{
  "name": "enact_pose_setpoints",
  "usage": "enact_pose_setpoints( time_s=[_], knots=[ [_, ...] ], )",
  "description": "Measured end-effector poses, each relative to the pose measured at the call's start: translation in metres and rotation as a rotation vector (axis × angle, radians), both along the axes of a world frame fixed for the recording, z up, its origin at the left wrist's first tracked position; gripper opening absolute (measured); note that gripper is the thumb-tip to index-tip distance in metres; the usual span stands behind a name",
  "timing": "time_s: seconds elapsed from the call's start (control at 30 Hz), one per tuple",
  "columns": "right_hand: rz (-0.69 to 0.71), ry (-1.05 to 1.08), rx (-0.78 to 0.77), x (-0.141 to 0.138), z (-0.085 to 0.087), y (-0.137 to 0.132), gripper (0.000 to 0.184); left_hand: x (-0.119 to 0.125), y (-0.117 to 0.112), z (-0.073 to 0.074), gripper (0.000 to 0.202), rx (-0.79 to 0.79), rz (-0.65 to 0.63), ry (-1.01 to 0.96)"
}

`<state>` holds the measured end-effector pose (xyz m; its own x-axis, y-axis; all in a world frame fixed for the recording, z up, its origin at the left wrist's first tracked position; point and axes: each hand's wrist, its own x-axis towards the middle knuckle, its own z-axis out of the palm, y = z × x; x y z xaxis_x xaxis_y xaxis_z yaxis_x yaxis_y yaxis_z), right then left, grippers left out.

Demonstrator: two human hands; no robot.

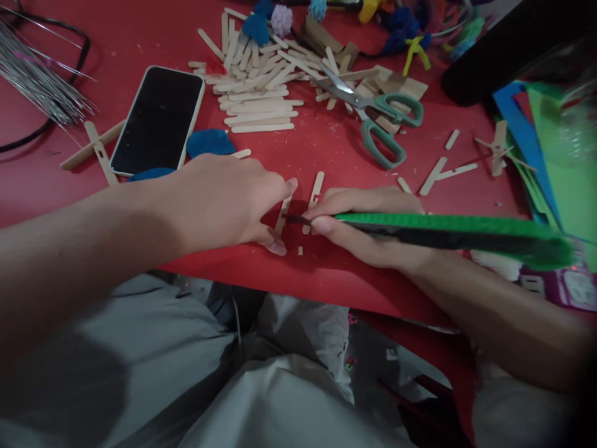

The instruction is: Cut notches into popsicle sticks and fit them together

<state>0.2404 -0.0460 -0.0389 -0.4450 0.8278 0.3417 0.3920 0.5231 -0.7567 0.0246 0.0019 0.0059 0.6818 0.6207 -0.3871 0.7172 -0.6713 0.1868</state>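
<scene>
My right hand grips a green utility knife near its front end, with the handle reaching back to the right. The dark blade points left and meets a small wooden craft stick. My left hand holds that craft stick against the red table, one fingertip near its top end and another near its lower end. Just right of it lies a second craft stick with a notch cut in it, partly behind my right fingertips. A tiny cut chip sits near the table's front edge.
A phone lies left of a large pile of craft sticks. Green-handled scissors rest beyond my right hand. Coloured sheets and a dark cylinder are at the right, a bundle of wires at the far left.
</scene>
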Motion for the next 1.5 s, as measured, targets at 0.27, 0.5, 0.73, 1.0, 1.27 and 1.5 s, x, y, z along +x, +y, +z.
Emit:
enact_pose_setpoints(
  time_s=[0.27,0.5,0.73,1.0,1.27,1.5],
  knots=[
    [-0.104,-0.028,-0.121,-0.004,0.006,-0.005,0.008,0.0,-0.002,0.002,0.062,0.009,0.005,0.02],
    [-0.054,-0.04,-0.142,-0.006,0.003,0.0,0.007,0.0,-0.001,-0.001,0.059,0.015,-0.008,0.005],
    [0.013,-0.081,-0.036,-0.006,0.005,0.002,0.008,-0.002,-0.001,-0.003,0.055,0.034,-0.027,-0.019],
    [0.133,-0.142,-0.02,-0.005,0.012,0.005,0.013,0.0,0.0,0.0,0.06,0.003,0.012,0.017],
    [0.145,-0.142,0.016,-0.003,0.011,0.007,0.014,-0.004,-0.002,-0.003,0.064,0.048,-0.028,-0.02],
    [0.165,-0.086,0.068,-0.002,0.008,0.007,0.011,-0.004,-0.001,-0.002,0.066,0.069,-0.057,-0.052]
  ],
)
